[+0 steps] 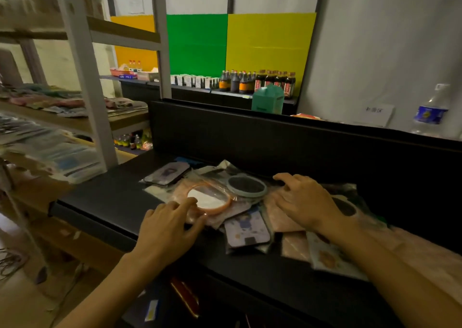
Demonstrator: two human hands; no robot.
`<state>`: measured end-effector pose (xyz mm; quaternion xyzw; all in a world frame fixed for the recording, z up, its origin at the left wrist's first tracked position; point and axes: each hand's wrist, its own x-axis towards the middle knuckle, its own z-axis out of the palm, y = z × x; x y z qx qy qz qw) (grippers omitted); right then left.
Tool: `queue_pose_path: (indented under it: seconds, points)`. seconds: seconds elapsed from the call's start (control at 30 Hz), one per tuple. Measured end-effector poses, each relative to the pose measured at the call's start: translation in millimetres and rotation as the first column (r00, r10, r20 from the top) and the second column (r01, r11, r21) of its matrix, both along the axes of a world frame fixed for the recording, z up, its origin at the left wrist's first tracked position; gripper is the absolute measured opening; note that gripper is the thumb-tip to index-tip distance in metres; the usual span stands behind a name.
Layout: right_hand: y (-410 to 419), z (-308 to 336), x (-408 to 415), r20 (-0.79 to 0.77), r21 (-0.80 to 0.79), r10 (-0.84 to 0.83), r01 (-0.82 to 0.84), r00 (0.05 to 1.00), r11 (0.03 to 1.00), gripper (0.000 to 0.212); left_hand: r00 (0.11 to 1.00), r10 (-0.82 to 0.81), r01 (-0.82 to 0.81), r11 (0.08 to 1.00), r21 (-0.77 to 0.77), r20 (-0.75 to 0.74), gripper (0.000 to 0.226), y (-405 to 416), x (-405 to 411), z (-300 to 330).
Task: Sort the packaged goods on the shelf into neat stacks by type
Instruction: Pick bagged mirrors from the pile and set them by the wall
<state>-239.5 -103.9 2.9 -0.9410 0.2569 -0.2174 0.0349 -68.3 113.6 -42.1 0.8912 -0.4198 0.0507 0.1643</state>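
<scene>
Left hand (167,227) rests flat-fingered on the orange-rimmed mirror packet (209,198); right hand (303,200) spreads over pink packets (280,217), neither gripping. The goods lie jumbled on the black shelf (105,200); glossy wrappers could slide off its edge

A dim room is seen, with a pale wall (375,40) hung with orange, green and yellow panels (270,47) behind and a grey metal rack (82,65) at left.

Black shelf (105,197): loose overlapping heap of packaged goods (240,217) on top.
</scene>
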Motion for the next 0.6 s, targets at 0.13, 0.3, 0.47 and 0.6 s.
queue_pose_path:
  seconds: [0.13,0.3,0.47,0.6]
  points:
    - [13.8,1.6,23.1,-0.002,0.056,-0.138,0.138,0.990,0.989,0.045,0.994,-0.107,0.107,0.994,-0.007,-0.024,0.054,-6.2,27.9,3.0]
    - [33.0,-2.3,35.7,0.015,0.140,-0.287,0.283,0.958,0.949,0.044,0.973,-0.227,0.221,0.970,-0.099,-0.046,0.056,-14.4,62.3,-4.7]
    - [50.7,-12.9,39.3,0.040,0.178,-0.343,0.331,0.938,0.927,0.032,0.949,-0.302,0.276,0.937,-0.213,-0.096,0.049,-17.8,81.3,-9.0]
    - [52.6,-15.5,43.7,0.055,0.198,-0.351,0.335,0.935,0.921,0.030,0.926,-0.351,0.290,0.897,-0.334,-0.141,0.050,-22.8,94.7,-10.5]
